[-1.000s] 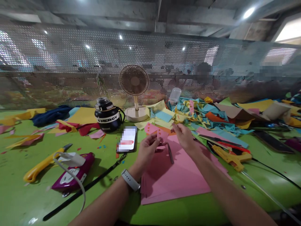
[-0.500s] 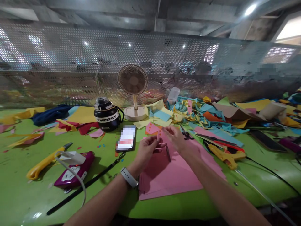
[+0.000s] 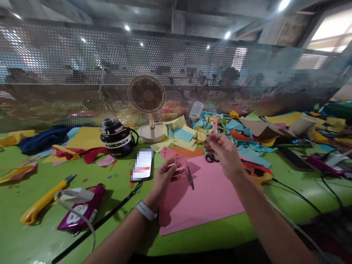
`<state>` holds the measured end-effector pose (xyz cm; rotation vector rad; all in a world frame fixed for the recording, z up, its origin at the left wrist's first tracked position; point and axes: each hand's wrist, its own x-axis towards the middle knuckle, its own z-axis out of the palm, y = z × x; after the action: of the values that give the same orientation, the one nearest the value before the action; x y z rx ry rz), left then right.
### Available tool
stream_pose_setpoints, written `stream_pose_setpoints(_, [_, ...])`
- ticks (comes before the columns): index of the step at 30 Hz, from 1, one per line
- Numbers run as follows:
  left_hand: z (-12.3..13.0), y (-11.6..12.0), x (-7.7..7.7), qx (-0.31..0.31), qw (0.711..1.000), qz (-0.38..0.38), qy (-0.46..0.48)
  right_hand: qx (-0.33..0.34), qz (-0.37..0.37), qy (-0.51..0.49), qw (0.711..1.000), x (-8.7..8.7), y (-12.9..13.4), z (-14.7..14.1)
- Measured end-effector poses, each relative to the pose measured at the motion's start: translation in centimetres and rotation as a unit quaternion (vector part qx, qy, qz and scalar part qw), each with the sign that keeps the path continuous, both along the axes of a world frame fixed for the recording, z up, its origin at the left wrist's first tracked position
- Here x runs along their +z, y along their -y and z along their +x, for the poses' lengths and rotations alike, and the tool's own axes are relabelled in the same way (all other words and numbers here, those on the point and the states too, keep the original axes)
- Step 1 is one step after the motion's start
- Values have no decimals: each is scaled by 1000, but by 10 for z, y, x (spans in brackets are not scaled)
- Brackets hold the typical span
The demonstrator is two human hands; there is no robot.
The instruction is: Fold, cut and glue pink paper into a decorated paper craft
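My left hand [image 3: 166, 177] is closed on a small pink paper piece [image 3: 180, 160] with orange dots, above a pink sheet stack [image 3: 203, 201]. Dark tweezers [image 3: 190, 178] slant down beside its fingertips. My right hand [image 3: 223, 152] is raised over the back right of the stack, thumb and fingers pinched; what they hold, if anything, is too small to make out. Below it lie black-handled scissors [image 3: 211, 157], partly covered. Another dotted pink piece [image 3: 165, 153] lies just behind my left hand, near an orange strip [image 3: 189, 151].
A phone [image 3: 142, 165], black bottle [image 3: 117, 138] and fan [image 3: 151, 132] stand or lie behind left. A yellow cutter [image 3: 45, 201] and purple power strip [image 3: 84, 211] are at left. Paper scraps [image 3: 220, 123] pile behind; a glue gun [image 3: 261, 178] is at right.
My right hand has moved right and up, away from the pink piece and my left hand. My left hand still holds the piece. The view has shifted slightly.
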<state>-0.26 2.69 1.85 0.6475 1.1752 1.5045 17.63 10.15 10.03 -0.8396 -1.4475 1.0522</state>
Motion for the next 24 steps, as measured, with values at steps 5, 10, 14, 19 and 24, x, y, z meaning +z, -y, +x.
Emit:
stream_pose_setpoints(5, [0,-2,-3,11,1000,13,10,-41,168,375,911,15,9,85])
stream_pose_setpoints(10, [1,-1,2,11,1000,3,12,-42,273,648,710,-30,-9,173])
stream_pose_setpoints(14, [3,1,6,-3,1000,14,25,3,312,663,680,-66,-22,203])
stream_pose_setpoints(19, [2,0,6,3,999,18,30,36,341,656,673,-82,-27,226])
stream_pose_setpoints(24, [1,-2,4,11,999,14,28,34,338,617,710,-93,-31,236])
